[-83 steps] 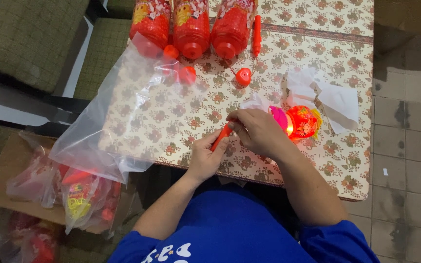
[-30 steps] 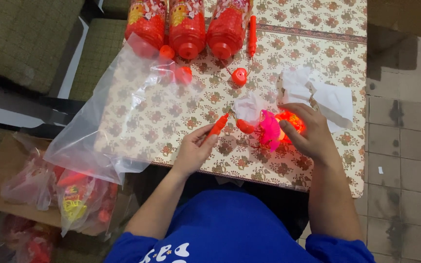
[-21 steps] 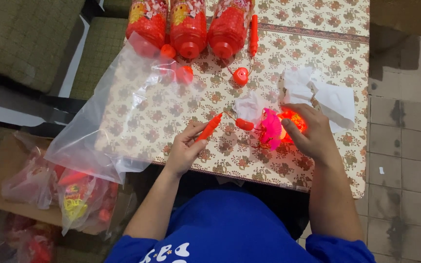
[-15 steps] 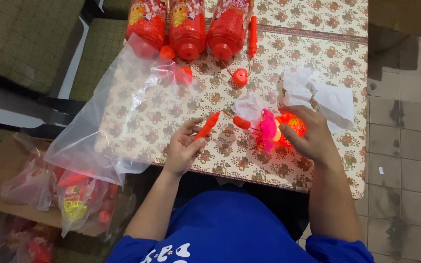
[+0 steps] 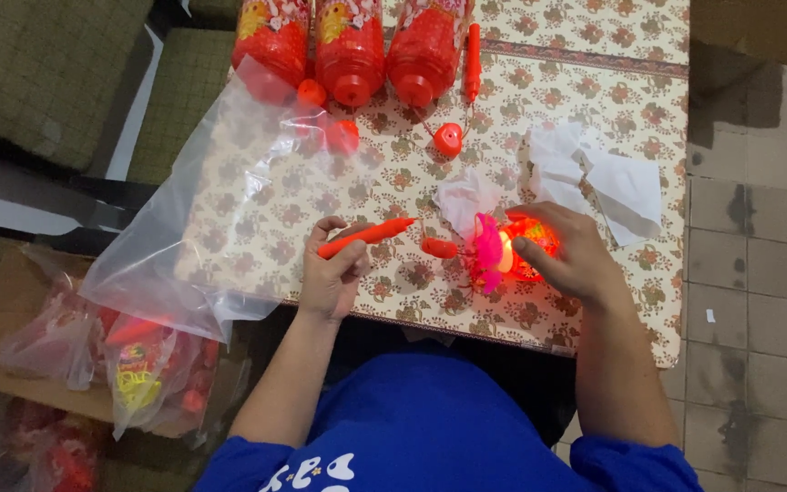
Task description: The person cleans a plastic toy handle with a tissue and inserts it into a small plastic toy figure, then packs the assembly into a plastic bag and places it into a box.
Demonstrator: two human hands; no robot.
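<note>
While the left hand [image 5: 332, 273] pinches a slim orange plastic stick [image 5: 366, 238] between thumb and fingers, the right hand [image 5: 567, 260] cups a glowing red-orange plastic lantern toy [image 5: 523, 251] with a pink frill, fingers curled around it; both lie on the floral-patterned table [image 5: 393, 173]; stick just left of the toy; crumpled white tissue [image 5: 598, 178] just beyond it; clear plastic bag [image 5: 202, 228] well left.
</note>
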